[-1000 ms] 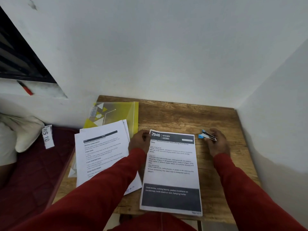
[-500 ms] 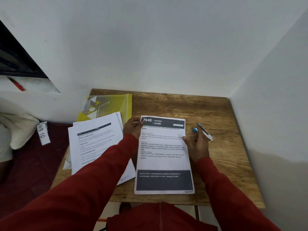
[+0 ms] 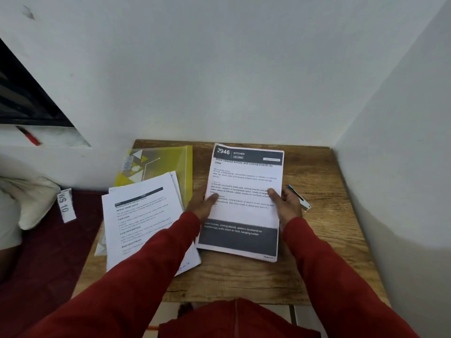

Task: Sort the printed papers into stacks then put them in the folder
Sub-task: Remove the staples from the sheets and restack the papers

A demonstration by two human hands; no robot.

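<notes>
Head view looks down on a small wooden table [image 3: 317, 215] pushed into a white corner. Both red sleeves reach in from six o'clock toward a stack of printed white papers with a dark header reading "2946 KITCHEN" [image 3: 244, 211], which sits at the centre of the tabletop. The left hand [image 3: 202, 206] grips the stack's nine o'clock edge, thumb lying across the printed face and the rest of the fingers out of sight under the sheets. The right hand [image 3: 285, 203] grips the three o'clock edge the same way, thumb on top of the text. The stack's near end looks lifted slightly off the wood, though I cannot be sure of it.

At nine o'clock from that stack lies a second, looser pile of white printed sheets with black headings [image 3: 144, 220], fanned and overhanging the table's left edge. Behind it, toward eleven o'clock, a translucent yellow plastic folder with a geometric pattern [image 3: 166, 164] lies flat, partly covered by the loose pile. Just past the right hand, at three o'clock, a small silver stapler with a blue tip [image 3: 301, 200] rests on the wood.
</notes>
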